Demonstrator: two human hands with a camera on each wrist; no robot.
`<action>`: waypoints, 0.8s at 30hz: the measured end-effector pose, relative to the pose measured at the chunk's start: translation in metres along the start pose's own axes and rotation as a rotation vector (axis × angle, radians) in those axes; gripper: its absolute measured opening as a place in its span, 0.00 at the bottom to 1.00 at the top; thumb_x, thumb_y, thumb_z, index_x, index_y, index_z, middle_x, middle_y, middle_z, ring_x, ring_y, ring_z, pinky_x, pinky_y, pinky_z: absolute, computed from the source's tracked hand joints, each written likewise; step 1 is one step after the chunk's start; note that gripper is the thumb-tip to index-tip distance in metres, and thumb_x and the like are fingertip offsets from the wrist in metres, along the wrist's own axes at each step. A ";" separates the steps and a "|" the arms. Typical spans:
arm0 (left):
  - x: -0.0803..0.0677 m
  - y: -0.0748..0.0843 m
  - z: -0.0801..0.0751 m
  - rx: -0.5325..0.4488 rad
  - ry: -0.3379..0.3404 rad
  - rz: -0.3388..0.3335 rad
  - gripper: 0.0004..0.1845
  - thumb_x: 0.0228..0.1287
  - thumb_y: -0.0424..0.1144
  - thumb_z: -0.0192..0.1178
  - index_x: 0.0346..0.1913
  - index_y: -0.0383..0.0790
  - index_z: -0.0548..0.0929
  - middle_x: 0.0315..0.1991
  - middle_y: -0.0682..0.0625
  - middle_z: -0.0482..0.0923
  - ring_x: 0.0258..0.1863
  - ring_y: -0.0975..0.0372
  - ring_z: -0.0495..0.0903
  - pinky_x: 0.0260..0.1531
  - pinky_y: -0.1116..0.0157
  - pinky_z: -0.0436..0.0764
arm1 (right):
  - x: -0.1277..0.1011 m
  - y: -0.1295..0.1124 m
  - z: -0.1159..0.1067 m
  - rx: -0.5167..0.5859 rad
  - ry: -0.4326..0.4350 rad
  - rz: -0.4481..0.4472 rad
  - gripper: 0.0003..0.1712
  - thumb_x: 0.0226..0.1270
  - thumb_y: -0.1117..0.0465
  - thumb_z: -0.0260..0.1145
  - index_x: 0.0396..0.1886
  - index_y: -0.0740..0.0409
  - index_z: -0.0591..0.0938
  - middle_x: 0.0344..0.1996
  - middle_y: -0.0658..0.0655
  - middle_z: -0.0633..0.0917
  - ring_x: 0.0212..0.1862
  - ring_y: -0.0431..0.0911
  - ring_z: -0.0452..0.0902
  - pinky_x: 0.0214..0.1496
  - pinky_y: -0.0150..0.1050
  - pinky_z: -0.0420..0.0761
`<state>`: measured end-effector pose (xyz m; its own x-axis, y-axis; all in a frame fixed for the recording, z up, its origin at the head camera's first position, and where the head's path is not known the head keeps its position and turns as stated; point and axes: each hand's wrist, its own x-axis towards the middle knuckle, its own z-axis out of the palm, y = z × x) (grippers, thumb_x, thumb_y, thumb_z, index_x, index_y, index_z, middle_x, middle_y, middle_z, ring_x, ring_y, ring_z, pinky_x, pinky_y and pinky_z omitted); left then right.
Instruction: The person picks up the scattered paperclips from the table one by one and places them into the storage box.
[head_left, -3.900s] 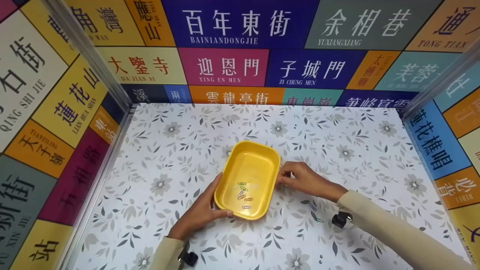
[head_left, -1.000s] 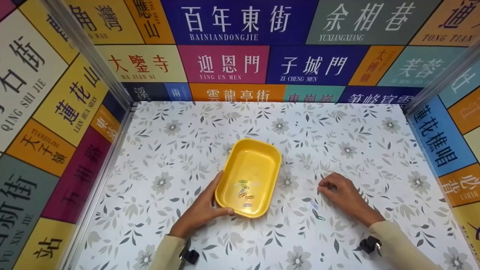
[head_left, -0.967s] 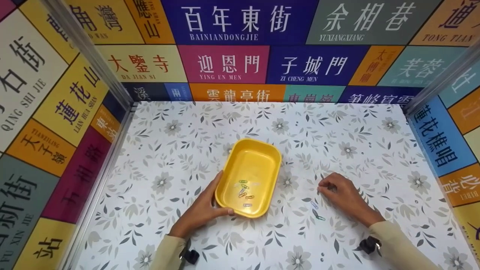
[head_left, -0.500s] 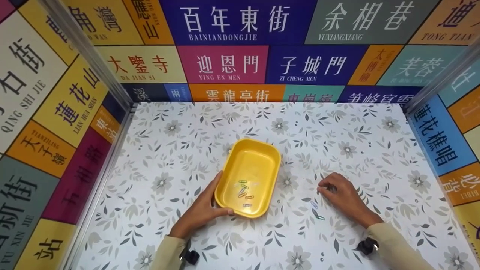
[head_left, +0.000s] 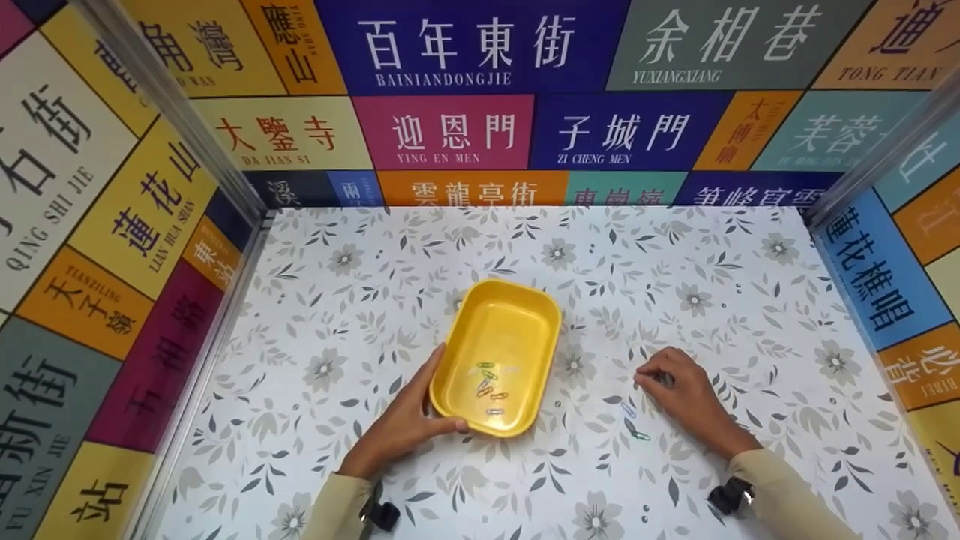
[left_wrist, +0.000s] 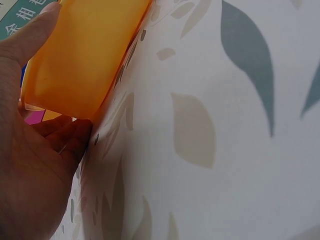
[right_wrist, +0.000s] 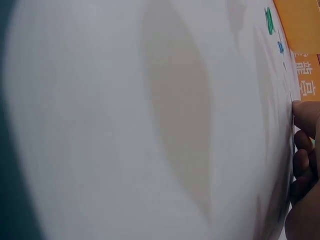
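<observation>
Fingers of the left hand curl around the near left corner of the yellow tray, thumb on its rim. Several paper clips lie inside. Right hand rests fingertips-down on the floral tabletop, fingers bunched; whether they pinch anything I cannot tell. Two loose clips lie just beside it.

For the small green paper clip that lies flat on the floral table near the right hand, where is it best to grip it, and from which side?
Come from straight above with the right hand. The green paper clip is thin wire lying flat on the floral table, so probably nothing can slip under it. Pinch its two long sides between thumb and forefinger tips, or press one end so the other tips up.
</observation>
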<state>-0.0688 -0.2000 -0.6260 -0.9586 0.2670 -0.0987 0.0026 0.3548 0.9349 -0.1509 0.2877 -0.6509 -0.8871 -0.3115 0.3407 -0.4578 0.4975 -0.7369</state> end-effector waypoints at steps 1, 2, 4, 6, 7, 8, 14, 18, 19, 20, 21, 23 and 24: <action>0.000 0.000 0.000 0.001 0.001 0.005 0.72 0.54 0.60 0.85 0.92 0.58 0.45 0.91 0.58 0.45 0.89 0.58 0.48 0.86 0.49 0.48 | 0.000 0.001 0.000 -0.002 0.000 -0.007 0.12 0.62 0.75 0.81 0.39 0.57 0.93 0.40 0.51 0.86 0.42 0.43 0.78 0.43 0.24 0.75; 0.000 0.000 0.000 0.000 0.001 0.002 0.72 0.54 0.60 0.85 0.92 0.58 0.45 0.91 0.58 0.45 0.89 0.58 0.48 0.86 0.49 0.48 | 0.000 0.001 0.001 -0.009 0.001 -0.017 0.11 0.63 0.75 0.81 0.39 0.57 0.93 0.39 0.50 0.86 0.42 0.42 0.78 0.43 0.24 0.75; 0.000 -0.001 0.000 -0.004 0.000 0.009 0.72 0.55 0.59 0.85 0.92 0.58 0.45 0.91 0.57 0.45 0.89 0.57 0.48 0.86 0.48 0.48 | 0.000 0.002 0.001 -0.033 -0.001 -0.046 0.11 0.64 0.75 0.81 0.40 0.56 0.92 0.39 0.50 0.86 0.43 0.42 0.78 0.45 0.24 0.75; 0.000 -0.001 0.000 -0.003 -0.002 0.014 0.72 0.55 0.59 0.85 0.92 0.58 0.45 0.91 0.56 0.45 0.89 0.57 0.48 0.86 0.48 0.49 | 0.000 0.004 0.001 -0.066 -0.003 -0.085 0.11 0.65 0.75 0.80 0.40 0.56 0.92 0.39 0.50 0.85 0.44 0.41 0.77 0.47 0.24 0.74; 0.000 -0.001 0.000 -0.002 -0.003 0.011 0.72 0.55 0.59 0.85 0.92 0.58 0.45 0.91 0.57 0.45 0.89 0.58 0.48 0.86 0.49 0.49 | 0.000 0.004 0.001 -0.088 -0.004 -0.108 0.11 0.65 0.75 0.79 0.40 0.56 0.91 0.39 0.49 0.85 0.44 0.41 0.77 0.47 0.25 0.74; 0.000 -0.001 0.000 0.000 -0.005 0.009 0.72 0.55 0.59 0.85 0.92 0.59 0.45 0.91 0.58 0.45 0.89 0.58 0.48 0.86 0.49 0.49 | 0.000 0.005 0.002 -0.115 -0.001 -0.140 0.11 0.65 0.75 0.79 0.40 0.56 0.91 0.39 0.49 0.84 0.44 0.42 0.77 0.48 0.26 0.74; 0.000 -0.001 0.000 -0.006 -0.009 0.001 0.72 0.54 0.60 0.85 0.92 0.61 0.44 0.90 0.61 0.44 0.88 0.61 0.47 0.86 0.52 0.48 | 0.000 0.008 0.004 -0.248 0.025 -0.319 0.10 0.65 0.75 0.78 0.40 0.59 0.88 0.37 0.52 0.84 0.42 0.45 0.79 0.49 0.33 0.76; 0.001 -0.002 0.000 -0.014 -0.010 0.002 0.72 0.55 0.60 0.85 0.92 0.62 0.44 0.90 0.62 0.44 0.88 0.62 0.47 0.86 0.53 0.48 | 0.001 0.008 0.005 -0.293 0.036 -0.364 0.11 0.64 0.76 0.79 0.41 0.60 0.88 0.38 0.53 0.84 0.42 0.46 0.80 0.49 0.35 0.77; 0.001 -0.002 0.000 -0.017 -0.010 0.004 0.72 0.55 0.59 0.85 0.92 0.61 0.44 0.90 0.61 0.44 0.88 0.62 0.47 0.86 0.53 0.48 | 0.001 0.008 0.005 -0.300 0.037 -0.369 0.11 0.64 0.76 0.78 0.41 0.61 0.88 0.38 0.53 0.84 0.42 0.46 0.80 0.49 0.36 0.78; 0.001 -0.002 0.000 -0.019 -0.008 0.002 0.72 0.54 0.59 0.85 0.92 0.60 0.44 0.90 0.62 0.44 0.88 0.62 0.47 0.86 0.53 0.48 | 0.001 0.007 0.005 -0.304 0.038 -0.372 0.11 0.64 0.76 0.78 0.41 0.61 0.88 0.38 0.53 0.84 0.42 0.47 0.80 0.49 0.36 0.78; 0.001 -0.002 0.000 -0.021 -0.006 0.000 0.72 0.54 0.59 0.86 0.92 0.60 0.45 0.90 0.62 0.44 0.88 0.62 0.47 0.86 0.53 0.48 | 0.000 0.007 0.005 -0.304 0.040 -0.370 0.11 0.64 0.76 0.78 0.41 0.61 0.87 0.37 0.53 0.84 0.42 0.47 0.80 0.49 0.36 0.78; 0.000 -0.002 0.000 -0.022 -0.004 -0.007 0.73 0.53 0.60 0.86 0.92 0.60 0.45 0.90 0.63 0.45 0.88 0.62 0.48 0.86 0.52 0.48 | 0.000 0.006 0.006 -0.300 0.044 -0.362 0.10 0.64 0.76 0.78 0.40 0.61 0.87 0.37 0.53 0.84 0.42 0.47 0.79 0.48 0.37 0.77; 0.000 -0.002 0.001 -0.023 -0.004 -0.006 0.73 0.53 0.60 0.86 0.92 0.59 0.45 0.90 0.63 0.45 0.88 0.62 0.48 0.86 0.51 0.48 | 0.000 0.006 0.006 -0.298 0.047 -0.358 0.10 0.64 0.76 0.78 0.40 0.61 0.87 0.37 0.53 0.84 0.42 0.47 0.79 0.48 0.37 0.77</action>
<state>-0.0689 -0.2001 -0.6281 -0.9574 0.2687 -0.1053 -0.0094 0.3356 0.9420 -0.1530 0.2862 -0.6588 -0.6686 -0.4727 0.5740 -0.7269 0.5784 -0.3703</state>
